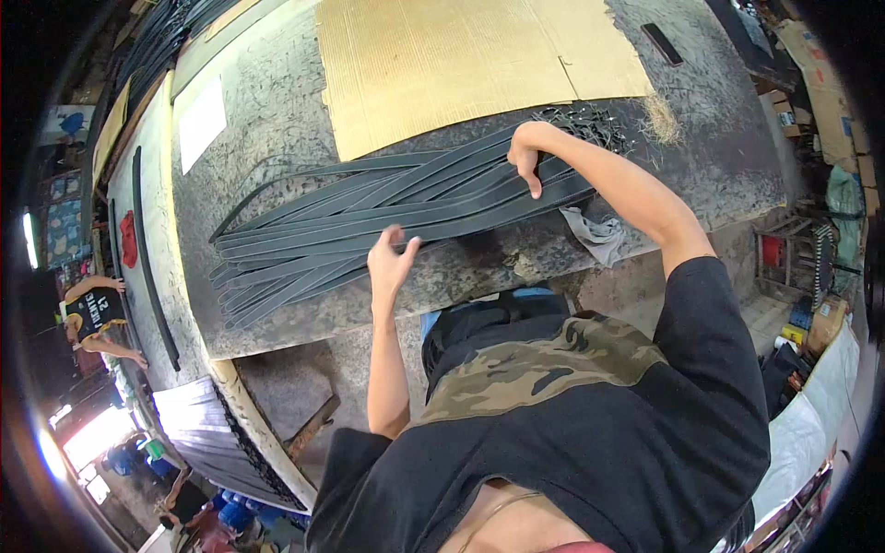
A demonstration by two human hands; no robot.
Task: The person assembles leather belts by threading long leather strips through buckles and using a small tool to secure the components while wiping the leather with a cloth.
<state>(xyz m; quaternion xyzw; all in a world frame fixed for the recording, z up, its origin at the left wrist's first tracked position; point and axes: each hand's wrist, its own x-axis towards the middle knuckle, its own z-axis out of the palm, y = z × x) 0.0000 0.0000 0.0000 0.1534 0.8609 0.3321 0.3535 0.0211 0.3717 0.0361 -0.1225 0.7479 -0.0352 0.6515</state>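
Observation:
A long bundle of black belts or straps (369, 214) with pale edge lines lies across the dark table, fanned out at its left end. Small metal pieces, which look like buckles (590, 126), cluster at the bundle's right end. At the bundle's near edge is my left hand (392, 258), thumb and fingers apart, its fingertips by the straps. My right hand (529, 158) reaches over the right part of the bundle, bent at the wrist. One of its fingers points down onto the straps, while the others are partly hidden. No strap shows clearly gripped in either hand.
Flat cardboard (461, 64) covers the table's far side. A grey rag (595, 235) hangs at the near edge. A dark bar (662, 44) and fibre tuft (662, 120) lie far right. White paper (202, 124) is at left. Another person (95, 311) stands beyond the left side.

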